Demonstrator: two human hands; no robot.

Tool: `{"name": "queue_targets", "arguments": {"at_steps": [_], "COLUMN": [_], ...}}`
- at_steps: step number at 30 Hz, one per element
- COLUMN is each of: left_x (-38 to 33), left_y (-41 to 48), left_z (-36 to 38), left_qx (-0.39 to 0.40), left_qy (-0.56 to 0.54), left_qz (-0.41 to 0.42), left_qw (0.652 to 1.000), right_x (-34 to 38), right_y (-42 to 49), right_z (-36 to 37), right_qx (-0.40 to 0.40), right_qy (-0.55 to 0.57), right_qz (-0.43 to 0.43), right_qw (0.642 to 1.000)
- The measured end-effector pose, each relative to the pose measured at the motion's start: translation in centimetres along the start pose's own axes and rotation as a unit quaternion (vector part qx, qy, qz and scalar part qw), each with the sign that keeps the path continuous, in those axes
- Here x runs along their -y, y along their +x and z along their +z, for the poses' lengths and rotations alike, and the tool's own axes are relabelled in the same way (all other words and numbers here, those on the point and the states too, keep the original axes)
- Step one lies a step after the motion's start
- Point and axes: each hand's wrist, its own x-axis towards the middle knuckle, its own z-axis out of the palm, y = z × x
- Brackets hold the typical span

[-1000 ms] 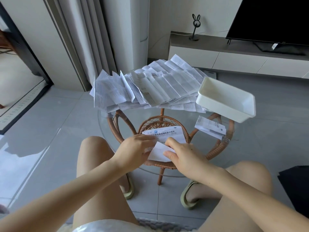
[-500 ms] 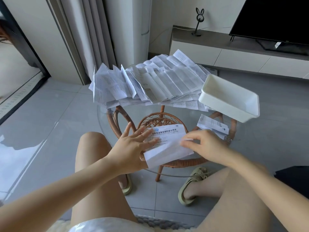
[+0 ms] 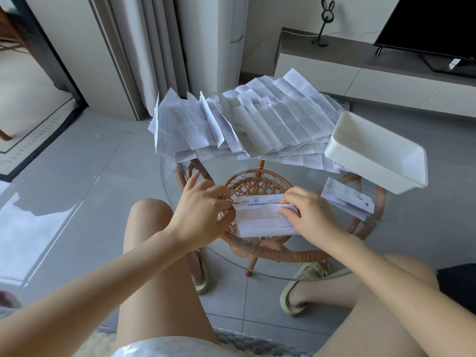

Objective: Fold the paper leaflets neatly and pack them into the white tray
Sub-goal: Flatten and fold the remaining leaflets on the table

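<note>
The leaflet point(image 3: 260, 221) being folded lies on the glass table point(image 3: 288, 176), near-left of the white tray point(image 3: 360, 173). The left hand point(image 3: 203, 212) pinches its left end; the right hand point(image 3: 306, 215) pinches the turned-over flap. Recommendation: square the edges, then press the crease flat. A folded leaflet point(image 3: 347, 199) lies just before the tray; the unfolded pile point(image 3: 244, 124) lies far-left of it.

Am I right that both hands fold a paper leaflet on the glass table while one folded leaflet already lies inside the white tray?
Not quite: in the head view the folded white paper leaflet lies on the round glass table beside the white plastic tray, not inside it; the rest holds.
</note>
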Motion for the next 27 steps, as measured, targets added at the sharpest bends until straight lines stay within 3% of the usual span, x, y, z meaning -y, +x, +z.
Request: {"name": "queue_targets", "arguments": {"at_steps": [9, 12, 17, 27], "left_x": [-0.1, 0.0, -0.5, -0.5], "left_y": [-0.3, -0.4, -0.8, -0.3], "left_z": [0.1, 0.2, 0.0, 0.1], "left_qx": [-0.032, -0.043, -0.043, -0.033], "left_qy": [0.089, 0.059, 0.023, 0.057], "left_qz": [0.022, 0.048, -0.044, -0.058], "left_qw": [0.995, 0.996, 0.998, 0.996], "right_x": [-0.5, -0.4, -0.4, -0.4], "right_y": [0.1, 0.2, 0.3, 0.5], "right_z": [0.2, 0.3, 0.2, 0.1], "right_qx": [-0.017, -0.015, -0.016, -0.013], "right_qy": [-0.012, -0.008, -0.008, -0.024], "right_qz": [-0.046, -0.055, -0.058, -0.089], "right_qw": [0.999, 0.998, 0.998, 0.996]}}
